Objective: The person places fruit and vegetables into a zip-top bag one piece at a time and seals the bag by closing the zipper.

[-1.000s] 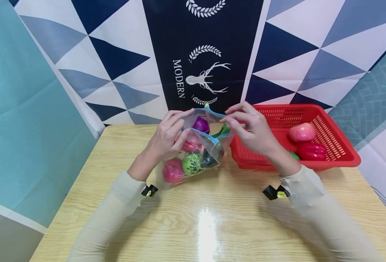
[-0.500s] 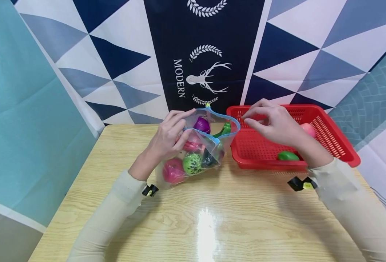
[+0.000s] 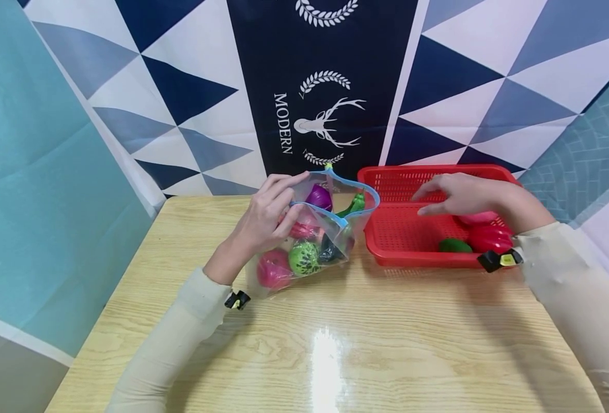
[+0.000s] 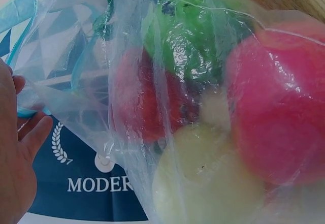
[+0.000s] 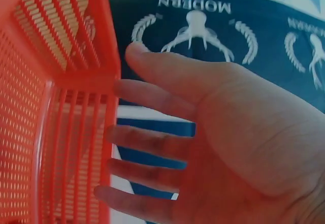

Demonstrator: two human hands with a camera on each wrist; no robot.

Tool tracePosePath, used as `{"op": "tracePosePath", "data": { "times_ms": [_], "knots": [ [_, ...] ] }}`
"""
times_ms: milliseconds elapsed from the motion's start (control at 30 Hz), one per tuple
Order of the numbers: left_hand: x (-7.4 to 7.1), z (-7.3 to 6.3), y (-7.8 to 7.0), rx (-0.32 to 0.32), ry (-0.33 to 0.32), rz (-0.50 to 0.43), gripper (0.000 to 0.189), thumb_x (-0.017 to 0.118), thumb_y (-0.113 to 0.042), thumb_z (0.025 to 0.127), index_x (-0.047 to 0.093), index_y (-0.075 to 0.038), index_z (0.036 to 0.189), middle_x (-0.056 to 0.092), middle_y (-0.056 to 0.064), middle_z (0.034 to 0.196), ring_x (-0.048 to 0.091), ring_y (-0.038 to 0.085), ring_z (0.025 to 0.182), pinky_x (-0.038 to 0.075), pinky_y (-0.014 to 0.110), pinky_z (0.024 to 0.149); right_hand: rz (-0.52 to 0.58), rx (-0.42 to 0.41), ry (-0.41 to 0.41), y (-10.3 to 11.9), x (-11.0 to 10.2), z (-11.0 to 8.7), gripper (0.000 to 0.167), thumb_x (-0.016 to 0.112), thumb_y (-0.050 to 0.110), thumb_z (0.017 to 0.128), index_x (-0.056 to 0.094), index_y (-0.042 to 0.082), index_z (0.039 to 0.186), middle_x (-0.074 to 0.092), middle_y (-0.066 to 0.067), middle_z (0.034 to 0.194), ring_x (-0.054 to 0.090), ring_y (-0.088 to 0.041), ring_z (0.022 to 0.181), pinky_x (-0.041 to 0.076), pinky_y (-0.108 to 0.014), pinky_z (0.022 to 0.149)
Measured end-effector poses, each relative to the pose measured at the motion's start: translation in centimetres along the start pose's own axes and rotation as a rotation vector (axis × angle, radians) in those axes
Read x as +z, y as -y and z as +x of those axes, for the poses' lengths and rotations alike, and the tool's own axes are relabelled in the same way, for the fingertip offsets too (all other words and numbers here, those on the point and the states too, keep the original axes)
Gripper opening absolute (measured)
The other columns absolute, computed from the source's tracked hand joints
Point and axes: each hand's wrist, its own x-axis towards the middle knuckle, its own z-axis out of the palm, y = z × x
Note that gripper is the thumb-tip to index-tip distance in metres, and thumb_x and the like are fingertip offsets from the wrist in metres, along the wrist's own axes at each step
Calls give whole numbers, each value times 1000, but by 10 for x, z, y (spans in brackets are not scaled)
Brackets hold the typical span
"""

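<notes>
My left hand (image 3: 270,209) grips the rim of a clear zip bag (image 3: 342,221) with a blue seal, its mouth spread wide. Through the plastic show a pink round fruit (image 3: 274,269), a green speckled ball (image 3: 304,258), a purple onion-like piece (image 3: 319,198) and a green pepper (image 3: 357,203). A pale yellow-green round piece (image 4: 203,183) is in the bag in the left wrist view. Over the red basket (image 3: 423,260), my right hand (image 3: 459,195) holds nothing, fingers spread. Below it lie a dark green oval piece (image 3: 455,245) and a red bell pepper (image 3: 490,238).
A pink fruit (image 3: 478,218) in the basket is partly hidden by the right forearm. The basket stands just right of the bag on the wooden table (image 3: 283,350). A patterned cloth (image 3: 190,80) hangs behind the table.
My right hand has left the bag's rim and moved right, over the basket. The left hand has stayed on the bag, whose mouth now shows fully.
</notes>
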Motion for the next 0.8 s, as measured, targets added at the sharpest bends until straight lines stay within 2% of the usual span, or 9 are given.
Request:
{"op": "tracePosePath", "data": {
  "times_ms": [233, 433, 633, 800],
  "knots": [
    [0, 0, 0, -3, 2, 10, 29, 57, -12, 104, 50, -5, 77, 71, 27, 153, 70, 45, 130, 63, 54, 106, 12, 136, 49, -41, -3, 5, 61, 85, 30, 99, 68, -1, 148, 69, -31, 146, 58, -58, 139, 57, -75, 106],
    [0, 1, -2, -6, 1, 7, 28, 57, -12, 104, 50, -6, 77, 71, 27, 152, 70, 44, 131, 63, 54, 107, 12, 246, 65, -70, -3, 7, 73, 86, 39, 98, 62, -6, 151, 59, -41, 148, 48, -65, 137, 54, -80, 104],
    [0, 1, -1, -4, 0, 10, 29, 56, -12, 104, 50, -6, 77, 72, 27, 152, 70, 44, 130, 63, 53, 106, 8, 302, 97, -89, 1, 9, 83, 88, 42, 95, 57, -12, 151, 59, -44, 143, 49, -64, 133, 60, -73, 100],
    [1, 2, -2, -4, 7, 8, 29, 56, -11, 105, 50, -6, 77, 71, 27, 152, 69, 44, 131, 63, 53, 108, 97, 349, 187, -107, 8, 9, 90, 89, 40, 94, 50, -13, 155, 51, -46, 148, 42, -66, 135, 64, -68, 97]
  ]
}}
